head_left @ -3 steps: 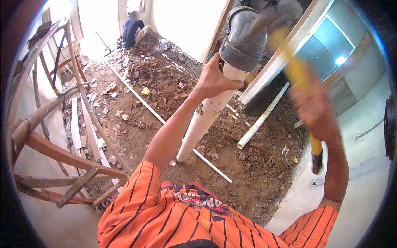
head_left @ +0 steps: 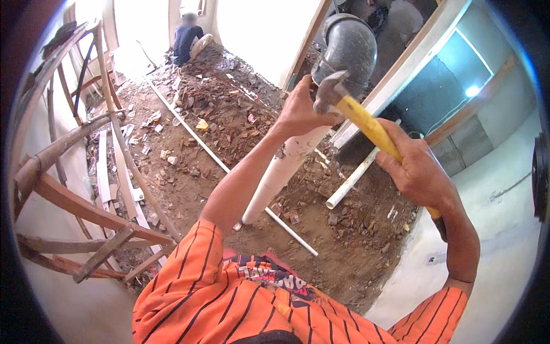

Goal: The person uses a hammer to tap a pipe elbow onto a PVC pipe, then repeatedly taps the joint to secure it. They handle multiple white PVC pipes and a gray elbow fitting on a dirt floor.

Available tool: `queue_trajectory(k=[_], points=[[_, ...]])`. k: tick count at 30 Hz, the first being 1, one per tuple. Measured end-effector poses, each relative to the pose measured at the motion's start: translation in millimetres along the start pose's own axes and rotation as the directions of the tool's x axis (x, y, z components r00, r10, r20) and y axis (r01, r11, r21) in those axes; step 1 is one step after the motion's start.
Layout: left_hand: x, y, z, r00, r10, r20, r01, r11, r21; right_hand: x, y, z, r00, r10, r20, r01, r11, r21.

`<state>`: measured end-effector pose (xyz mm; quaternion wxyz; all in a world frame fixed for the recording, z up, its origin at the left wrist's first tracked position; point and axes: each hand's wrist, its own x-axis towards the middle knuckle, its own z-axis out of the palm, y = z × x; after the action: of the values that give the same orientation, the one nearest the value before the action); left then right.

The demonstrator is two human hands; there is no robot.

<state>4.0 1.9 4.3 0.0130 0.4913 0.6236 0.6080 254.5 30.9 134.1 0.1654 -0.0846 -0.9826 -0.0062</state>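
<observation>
A dark grey elbow [head_left: 355,46], scuffed and dusty, caps the cream pipe [head_left: 281,172] at one o'clock; the pipe, dirt-smudged near its top, slants toward seven o'clock, its lower end at the soil [head_left: 344,266]. The left hand [head_left: 303,112] wraps the pipe just below the elbow. The right hand [head_left: 415,166] grips a yellow-handled hammer [head_left: 366,126], its head over the elbow's collar; contact is unclear. A short pale pipe [head_left: 354,179] lies at three o'clock, a wooden frame [head_left: 94,214] stands at nine, and a person [head_left: 184,46] sits at eleven.
</observation>
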Motion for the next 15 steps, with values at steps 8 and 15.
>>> queue_trajectory(k=[8, 15], points=[[-16.4, -7.5, -9.1, 0.999, -0.015, -0.038, 0.013, 0.999, -0.049, -3.2, 7.7, -10.2, 0.941, -0.117, -0.319, 0.084, 0.99, -0.115], [-14.5, -9.3, -0.5, 0.997, 0.036, -0.062, -0.042, 0.993, -0.109, -4.2, -1.3, -47.2, 0.891, 0.29, -0.348, -0.109, 0.883, 0.457]])
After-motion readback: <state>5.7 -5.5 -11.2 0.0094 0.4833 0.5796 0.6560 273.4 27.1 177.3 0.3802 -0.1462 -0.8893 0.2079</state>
